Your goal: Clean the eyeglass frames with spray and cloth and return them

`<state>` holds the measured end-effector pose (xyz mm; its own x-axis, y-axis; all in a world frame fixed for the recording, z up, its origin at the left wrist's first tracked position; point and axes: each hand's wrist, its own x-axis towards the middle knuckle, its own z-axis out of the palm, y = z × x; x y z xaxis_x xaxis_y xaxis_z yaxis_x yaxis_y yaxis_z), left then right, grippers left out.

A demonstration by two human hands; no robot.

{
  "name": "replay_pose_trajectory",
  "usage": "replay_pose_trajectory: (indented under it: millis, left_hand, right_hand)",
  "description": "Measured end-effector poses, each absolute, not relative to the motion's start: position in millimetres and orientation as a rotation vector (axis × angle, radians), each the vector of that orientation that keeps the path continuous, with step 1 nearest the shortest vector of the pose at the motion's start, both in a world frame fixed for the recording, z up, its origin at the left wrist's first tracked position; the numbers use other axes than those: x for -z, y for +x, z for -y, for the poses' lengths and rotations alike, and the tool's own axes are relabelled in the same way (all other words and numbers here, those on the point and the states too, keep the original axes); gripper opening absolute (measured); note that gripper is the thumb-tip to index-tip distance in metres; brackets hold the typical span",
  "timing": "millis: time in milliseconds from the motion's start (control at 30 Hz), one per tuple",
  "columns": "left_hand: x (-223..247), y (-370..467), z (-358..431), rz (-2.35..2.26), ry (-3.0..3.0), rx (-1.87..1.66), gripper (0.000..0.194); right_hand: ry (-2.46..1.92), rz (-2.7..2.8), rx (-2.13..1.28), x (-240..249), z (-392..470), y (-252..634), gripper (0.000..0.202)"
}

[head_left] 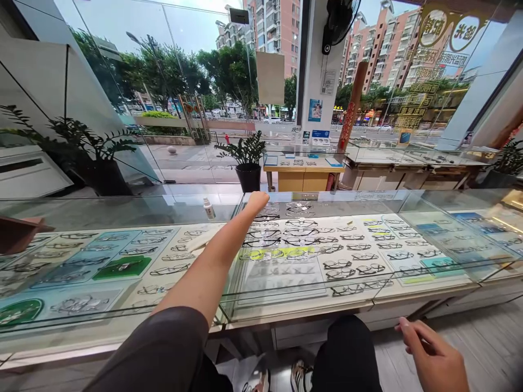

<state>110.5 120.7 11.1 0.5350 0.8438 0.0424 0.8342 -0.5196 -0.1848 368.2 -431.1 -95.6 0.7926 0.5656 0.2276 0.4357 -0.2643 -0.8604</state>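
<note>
My left arm reaches forward across the glass display counter (281,291). My left hand (259,200) is at the counter's far edge, bent away from me, so its fingers are hidden. Whether it holds anything does not show. Below it, under the glass, lie rows of eyeglasses (301,232), some on a white tray with a yellow-green strip. My right hand (437,354) hangs at the lower right, in front of the counter and apart from it. Its fingers are curled in toward the thumb, and nothing shows in them.
A small spray bottle (208,209) stands near the far edge, left of my hand. Beyond the counter are a potted plant (247,158), a low wooden display table (304,177) and large windows. My knees are close to the counter's front.
</note>
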Motion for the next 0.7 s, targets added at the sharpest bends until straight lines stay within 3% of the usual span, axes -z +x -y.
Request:
replay_pose_trajectory:
  millis: [167, 333, 400, 533, 700]
  left_hand:
    - [-22.3, 108.1, -101.6, 1.487, -2.608, -0.029, 0.039]
    - [-34.8, 94.8, -63.2, 1.479, -2.644, 0.163, 0.04]
    - [-34.2, 78.4, -36.1, 1.446, -2.672, 0.223, 0.043]
    - [-20.0, 25.3, 29.2, 1.401, -2.712, 0.258, 0.043]
    - [16.6, -51.6, 79.1, 1.446, -2.736, 0.341, 0.045]
  right_hand:
    - [-1.839, 0.85, -0.442, 133.3, 409.4, 351.7, 0.041]
    - [-1.628, 0.59, -1.155, 224.0, 360.9, 311.9, 0.057]
    - [-1.493, 0.307, -1.291, 259.6, 343.5, 299.0, 0.067]
    - [-1.349, -0.017, -1.239, 307.4, 316.8, 288.6, 0.084]
    - [-1.381, -0.083, -1.165, 336.1, 302.8, 292.4, 0.074]
